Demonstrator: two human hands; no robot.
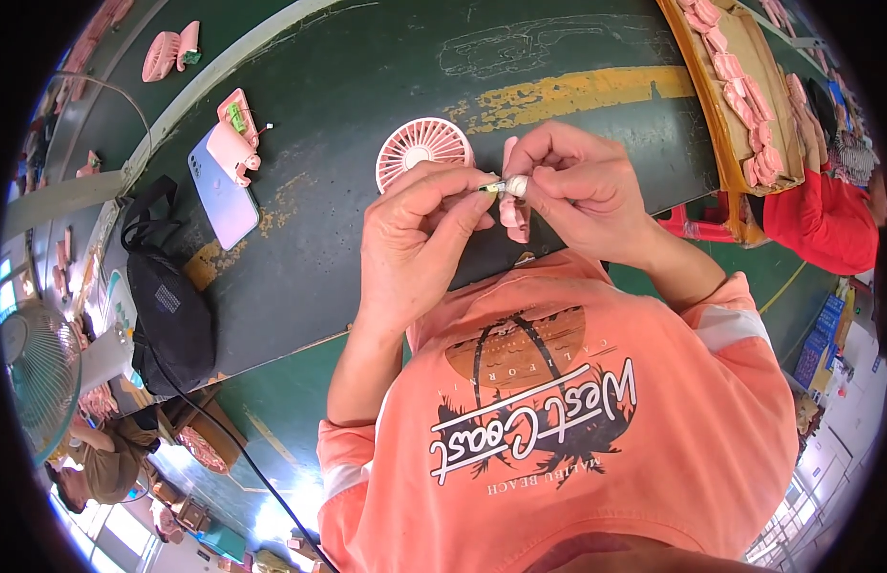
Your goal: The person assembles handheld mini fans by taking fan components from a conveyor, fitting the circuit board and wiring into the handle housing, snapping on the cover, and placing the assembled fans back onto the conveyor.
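Note:
My left hand pinches a small greenish circuit board between thumb and fingertips. Close against it, my right hand grips a small white round part with thumb and forefinger; whether the two pieces touch is too small to tell. Just below and between the fingers shows a pink plastic handle shell, partly hidden by my right hand. A round pink fan head with a slotted grille lies right behind my left hand, its lower edge covered by the fingers.
Left on the dark green table lie a pale phone, a pink casing on its upper end and a black bag. Farther back is another pink fan. At right stands a cardboard box of pink parts, near a co-worker's red sleeve.

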